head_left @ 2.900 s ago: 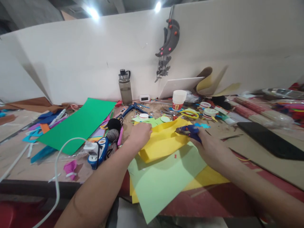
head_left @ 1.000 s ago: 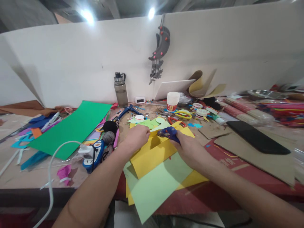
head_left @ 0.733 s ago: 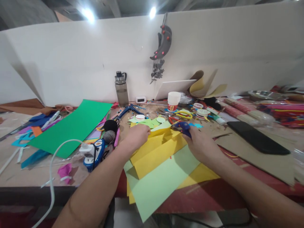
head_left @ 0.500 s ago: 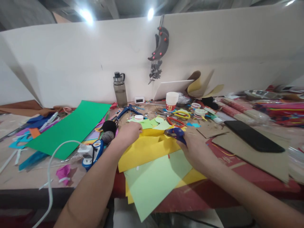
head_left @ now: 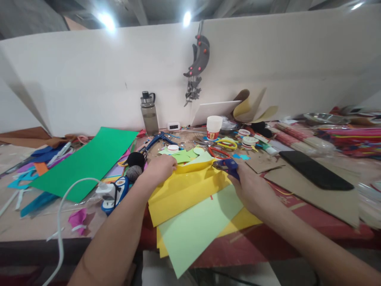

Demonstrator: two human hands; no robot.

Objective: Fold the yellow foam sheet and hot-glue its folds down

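Note:
My left hand (head_left: 160, 169) is closed at the upper left edge of a creased yellow sheet (head_left: 184, 186), its fingertips pinching it. My right hand (head_left: 253, 184) is wrapped round the handles of blue-purple scissors (head_left: 228, 166). Their metal blades point left and meet the upper right edge of the yellow sheet; the tips are partly hidden by it. Under this sheet lies a pale green sheet (head_left: 196, 226) with a small red mark, hanging over the table's front edge. More yellow paper (head_left: 242, 221) shows beneath it.
A large green sheet (head_left: 92, 163), a power strip (head_left: 120, 188) and a white cable (head_left: 61, 230) are at left. Yellow-handled scissors (head_left: 228, 143), red-handled scissors (head_left: 218, 153) and a paper cup (head_left: 213, 128) stand behind the sheets. A black phone (head_left: 315, 170) lies on cardboard (head_left: 333, 202) at right.
My right hand and the scissors have shifted a little to the right along the yellow sheet's upper edge. My left hand keeps its pinch; the view has turned slightly.

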